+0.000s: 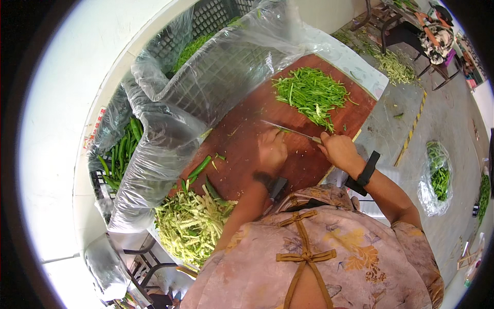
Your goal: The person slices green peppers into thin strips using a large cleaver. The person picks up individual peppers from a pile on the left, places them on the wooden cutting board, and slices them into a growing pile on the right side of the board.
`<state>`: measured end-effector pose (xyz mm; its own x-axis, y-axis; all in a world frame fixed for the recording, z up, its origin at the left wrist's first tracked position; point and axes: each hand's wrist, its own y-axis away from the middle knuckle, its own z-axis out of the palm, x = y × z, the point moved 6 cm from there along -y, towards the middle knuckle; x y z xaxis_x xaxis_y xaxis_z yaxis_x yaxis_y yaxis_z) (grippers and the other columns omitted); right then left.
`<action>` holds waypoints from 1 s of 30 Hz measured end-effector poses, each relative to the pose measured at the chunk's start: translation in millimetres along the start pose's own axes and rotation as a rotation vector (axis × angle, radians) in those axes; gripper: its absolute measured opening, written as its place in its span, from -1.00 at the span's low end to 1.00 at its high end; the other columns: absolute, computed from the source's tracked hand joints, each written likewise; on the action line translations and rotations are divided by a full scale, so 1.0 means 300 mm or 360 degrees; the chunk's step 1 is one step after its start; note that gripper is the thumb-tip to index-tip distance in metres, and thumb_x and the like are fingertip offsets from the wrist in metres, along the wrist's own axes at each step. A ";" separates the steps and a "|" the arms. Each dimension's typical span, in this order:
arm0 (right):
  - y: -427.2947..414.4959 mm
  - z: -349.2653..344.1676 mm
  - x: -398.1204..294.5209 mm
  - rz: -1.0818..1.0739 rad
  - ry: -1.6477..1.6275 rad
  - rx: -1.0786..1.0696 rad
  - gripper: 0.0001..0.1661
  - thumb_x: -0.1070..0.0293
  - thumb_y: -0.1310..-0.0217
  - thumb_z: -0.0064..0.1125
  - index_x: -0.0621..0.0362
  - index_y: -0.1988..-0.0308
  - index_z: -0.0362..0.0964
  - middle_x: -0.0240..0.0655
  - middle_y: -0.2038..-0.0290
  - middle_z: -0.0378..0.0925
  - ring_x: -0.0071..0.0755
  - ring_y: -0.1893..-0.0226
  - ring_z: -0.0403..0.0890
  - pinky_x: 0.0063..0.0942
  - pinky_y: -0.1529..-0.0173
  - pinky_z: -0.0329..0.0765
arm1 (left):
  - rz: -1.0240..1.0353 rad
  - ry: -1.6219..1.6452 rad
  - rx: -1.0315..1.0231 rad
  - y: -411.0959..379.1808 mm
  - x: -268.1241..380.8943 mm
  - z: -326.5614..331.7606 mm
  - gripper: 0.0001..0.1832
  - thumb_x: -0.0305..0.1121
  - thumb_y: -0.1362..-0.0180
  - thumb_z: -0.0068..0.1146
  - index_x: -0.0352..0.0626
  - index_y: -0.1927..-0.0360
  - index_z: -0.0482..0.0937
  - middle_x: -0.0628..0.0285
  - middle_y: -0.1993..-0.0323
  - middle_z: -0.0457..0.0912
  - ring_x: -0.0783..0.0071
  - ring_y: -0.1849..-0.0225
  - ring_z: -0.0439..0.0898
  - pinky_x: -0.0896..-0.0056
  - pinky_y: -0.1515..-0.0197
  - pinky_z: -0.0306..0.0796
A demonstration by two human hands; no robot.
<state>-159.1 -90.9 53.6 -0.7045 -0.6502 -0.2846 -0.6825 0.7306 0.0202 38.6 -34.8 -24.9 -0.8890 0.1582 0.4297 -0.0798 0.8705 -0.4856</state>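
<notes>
My right hand (pixel 339 148) grips the handle of a thin-bladed knife (pixel 289 128). Its blade points left over the reddish-brown wooden cutting board (pixel 239 123). Beside the blade, my left hand (pixel 273 148) is blurred, with its fingers bent down near the board; whether it holds anything cannot be told. A small green piece (pixel 285 130) lies by its fingertips. Beyond the knife rests a heap of green pepper strips (pixel 312 92). Nearer my left forearm are a whole green chili pepper (pixel 200 167) and a large pile of pale pepper cores and scraps (pixel 193 224).
Plastic-lined crates stand along the left: one holds long green peppers (pixel 122 152), another shredded green strips (pixel 193 50). A clear bag of greens (pixel 439 175) sits on the floor at right. Another person (pixel 436 38) sits at the upper right near scraps (pixel 395 67) on the floor.
</notes>
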 end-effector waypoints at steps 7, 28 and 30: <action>-0.021 -0.005 -0.006 -0.0097 0.0046 -0.0041 -0.77 0.27 -0.25 0.13 0.22 0.30 0.39 0.01 0.53 0.57 0.15 0.45 0.65 0.02 0.39 0.54 | -0.0019 -0.0031 0.0041 -0.009 0.015 -0.017 -0.68 -0.43 -0.05 0.07 -0.21 0.10 0.67 0.09 0.04 0.61 0.02 -0.07 0.50 -0.04 -0.19 0.32; -0.255 0.129 -0.095 -0.0226 -0.0053 0.0032 -0.83 0.39 -0.26 -0.05 0.22 0.26 0.45 0.00 0.45 0.62 0.11 0.40 0.68 -0.01 0.33 0.58 | 0.0056 -0.0123 0.0021 -0.025 0.013 0.012 -0.74 -0.42 -0.03 0.10 -0.20 0.18 0.66 0.17 0.07 0.61 0.08 -0.04 0.52 -0.10 -0.18 0.31; -0.205 0.121 -0.037 -0.0117 -0.0088 0.0021 -0.79 0.29 -0.27 0.08 0.23 0.26 0.39 0.01 0.49 0.59 0.16 0.42 0.64 0.04 0.34 0.54 | 0.0040 -0.0083 0.0036 -0.023 0.013 0.010 -0.73 -0.42 -0.03 0.08 -0.20 0.18 0.65 0.15 0.06 0.61 0.07 -0.05 0.52 -0.11 -0.19 0.30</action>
<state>-102.3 -121.1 20.8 -0.6404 -0.6901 -0.3372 -0.7292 0.6842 -0.0153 34.5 -41.5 -22.1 -0.9131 0.1549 0.3772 -0.0669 0.8556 -0.5132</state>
